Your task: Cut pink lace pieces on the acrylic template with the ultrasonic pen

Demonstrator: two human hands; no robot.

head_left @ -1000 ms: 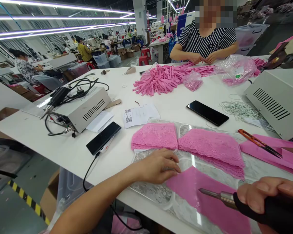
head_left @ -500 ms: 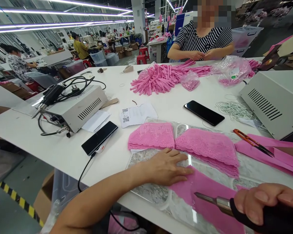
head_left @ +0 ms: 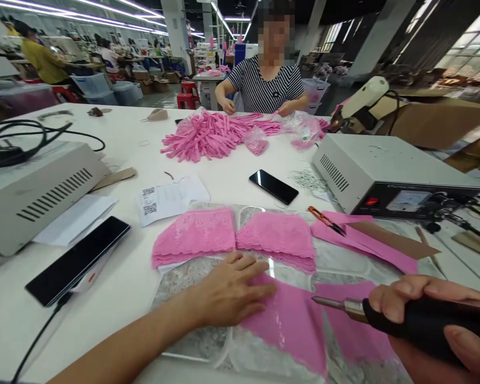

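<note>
My left hand point(head_left: 236, 290) lies flat with its fingers spread, pressing on the left part of a pink fabric piece point(head_left: 292, 320) on a clear plastic sheet point(head_left: 208, 341). In my right hand point(head_left: 420, 309) is a black-handled tool point(head_left: 436, 320) with a pointed metal tip, which is directed left over the gap between that piece and another pink piece point(head_left: 356, 320). Two stacks of pink lace, a left one point(head_left: 196, 234) and a right one point(head_left: 278, 240), lie just beyond my left hand. Orange-handled snips point(head_left: 326, 220) rest on pink strips point(head_left: 376, 245).
A grey control box point(head_left: 384, 165) stands at the right and another point(head_left: 44, 192) at the left. Two phones point(head_left: 274, 186) point(head_left: 80, 258) lie on the white table point(head_left: 132, 282). Across it, a person in a striped top point(head_left: 264, 85) handles pink straps point(head_left: 212, 136).
The view has swung right. The fabric under my left hand now shows a gap from the piece at its right. The person across has moved their hands apart.
</note>
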